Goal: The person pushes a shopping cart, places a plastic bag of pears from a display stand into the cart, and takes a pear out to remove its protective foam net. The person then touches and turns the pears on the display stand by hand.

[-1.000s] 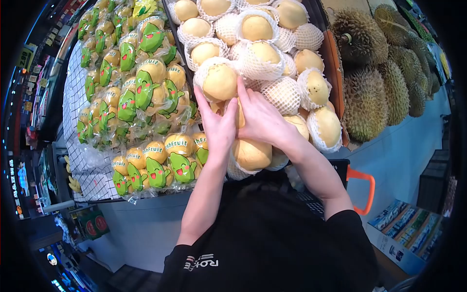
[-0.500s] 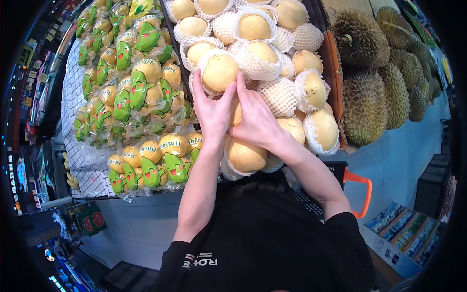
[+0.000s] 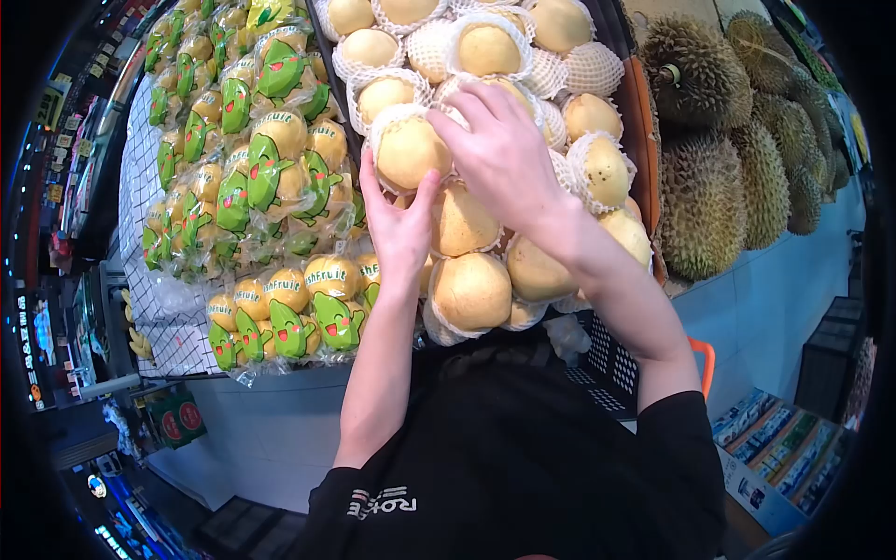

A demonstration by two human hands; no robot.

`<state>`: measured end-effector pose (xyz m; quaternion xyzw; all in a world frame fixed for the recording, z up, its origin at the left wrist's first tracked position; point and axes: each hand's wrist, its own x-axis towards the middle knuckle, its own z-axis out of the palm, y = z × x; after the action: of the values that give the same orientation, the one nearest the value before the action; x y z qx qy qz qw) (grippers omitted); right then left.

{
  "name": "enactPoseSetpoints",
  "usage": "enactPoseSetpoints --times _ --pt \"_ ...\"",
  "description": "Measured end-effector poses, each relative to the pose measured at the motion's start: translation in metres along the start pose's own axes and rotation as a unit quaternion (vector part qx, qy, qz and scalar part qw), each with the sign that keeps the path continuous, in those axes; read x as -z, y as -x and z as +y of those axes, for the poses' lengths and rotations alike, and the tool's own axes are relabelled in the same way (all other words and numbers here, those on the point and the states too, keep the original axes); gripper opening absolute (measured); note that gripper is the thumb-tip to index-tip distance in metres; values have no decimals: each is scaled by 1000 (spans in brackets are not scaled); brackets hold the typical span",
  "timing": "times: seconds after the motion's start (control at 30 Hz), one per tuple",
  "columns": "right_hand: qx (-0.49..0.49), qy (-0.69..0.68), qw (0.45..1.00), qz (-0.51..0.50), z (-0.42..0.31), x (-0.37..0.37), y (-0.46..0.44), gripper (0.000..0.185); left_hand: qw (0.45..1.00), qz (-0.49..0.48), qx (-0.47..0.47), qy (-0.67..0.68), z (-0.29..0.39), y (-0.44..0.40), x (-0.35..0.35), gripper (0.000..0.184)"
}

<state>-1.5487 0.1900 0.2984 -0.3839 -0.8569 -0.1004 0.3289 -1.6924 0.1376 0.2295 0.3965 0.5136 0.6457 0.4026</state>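
A round yellow fruit [image 3: 411, 152] in a white foam net lies at the left side of a dark bin among similar fruits. My left hand [image 3: 399, 224] holds its lower left side between thumb and fingers. Over the neighbouring netted fruits, just right of that fruit, is my right hand [image 3: 504, 154]; its fingers are bent and their tips touch the net's right edge or hover by it. I cannot tell whether they grip the net. Below the hands sit a yellow fruit [image 3: 464, 222] and a larger one [image 3: 471, 291].
Bagged yellow fruits with green cartoon labels [image 3: 266, 173] fill the display on the left. Spiky durians [image 3: 702, 205] are stacked at the right, beyond the bin's brown edge [image 3: 644, 140]. A black basket [image 3: 607, 369] with an orange handle [image 3: 702, 366] stands near my right forearm.
My right hand has moved up and right from the fruit's lower side, uncovering fruits below. My left hand stays at the fruit, which has shifted slightly left and down.
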Motion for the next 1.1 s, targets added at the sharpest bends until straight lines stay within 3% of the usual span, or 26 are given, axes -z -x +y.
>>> enactPoseSetpoints --times 0.03,0.07,0.1,0.17,0.23,0.3,0.53,0.73,0.93,1.1 --pt "101 94 990 37 8 -4 -11 26 1000 -2 -1 0 -1 1 1 86" --pt "99 97 990 39 16 -14 -18 26 1000 -1 5 6 -4 2 2 87" --pt "137 105 983 -59 26 -28 -22 27 1000 -1 10 13 -4 2 3 88" --pt "172 116 966 -152 31 -38 -41 28 999 6 26 25 2 3 1 90" --pt "114 62 905 -405 26 -43 -61 31 998 18 45 37 7 2 -2 92" --pt "116 45 902 -414 30 -48 -66 30 993 56 95 47 10 1 -6 89" --pt "180 77 898 -394 32 -59 -66 36 986 105 115 66 5 1 -13 72" --pt "182 129 857 -465 22 -53 -78 40 991 94 84 36 -9 0 -10 64" --pt "226 84 852 -466 27 -64 -79 37 988 107 70 87 -6 7 -14 63" --pt "197 90 846 -487 22 -62 -81 35 990 96 53 89 -11 5 -10 62"
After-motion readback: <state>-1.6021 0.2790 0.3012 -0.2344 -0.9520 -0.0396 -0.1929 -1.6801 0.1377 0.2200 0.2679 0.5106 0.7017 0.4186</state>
